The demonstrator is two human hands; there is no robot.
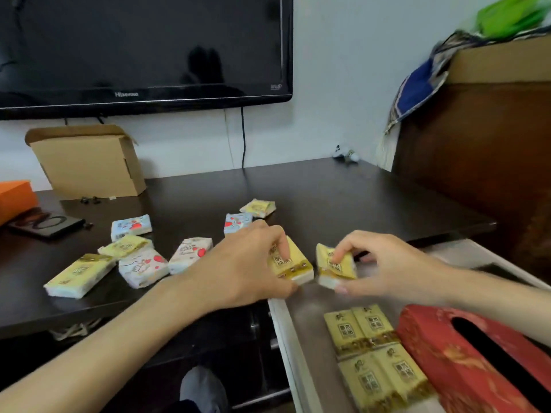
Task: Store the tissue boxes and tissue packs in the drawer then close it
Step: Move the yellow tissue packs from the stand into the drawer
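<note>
The drawer [280, 329] stands pulled out at the near right. Inside, four yellow tissue packs [377, 357] lie flat in a block, two by two, touching one another. A red tissue box [465, 362] lies just right of them, its dark slot facing up.

The left hand [244, 263] is closed on a yellow pack [293, 263] at the near edge of the desk [328, 192], beside the drawer's far left corner. The right hand [384, 263] pinches a second yellow pack [335, 268], thumb below and fingers on top, above the drawer's far end. The two packs are near each other but apart.

Seven loose packs [143, 268] remain on the dark desk: five grouped at the left, yellow and white with red print, and two further back by the left hand.

At the far left stand an open cardboard box [86, 162] and an orange box [15, 198], with a dark flat device [47, 225] nearby. A television [143, 49] is mounted on the white wall. A wooden cabinet [477, 150] stands at the right, with cloth draped over its top.
</note>
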